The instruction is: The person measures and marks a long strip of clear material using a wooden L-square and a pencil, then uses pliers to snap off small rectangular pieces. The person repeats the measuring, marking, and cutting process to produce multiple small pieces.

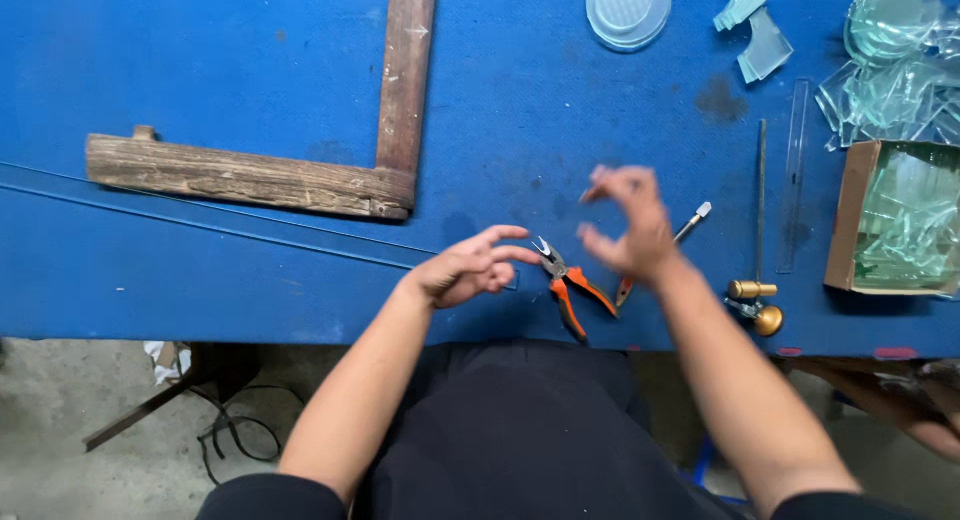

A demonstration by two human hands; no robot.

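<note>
My left hand (468, 270) hovers low over the blue table (200, 60) with its fingers spread and nothing in it, at the near right end of a clear glass sheet (200, 242). Just right of its fingertips lie pliers with orange handles (568, 285). My right hand (628, 225) is raised above the table, blurred, fingers apart and curled, holding nothing. Under and behind it lies a thin glass cutter (690, 220) with an orange handle.
A wooden L-shaped square (385, 180) lies at the back left. A rod tool with brass knobs (757, 300) and a clear ruler (794, 170) lie to the right. A cardboard box of glass scraps (890, 220), loose glass pieces (890, 70) and round glass discs (628, 10) sit at the back right.
</note>
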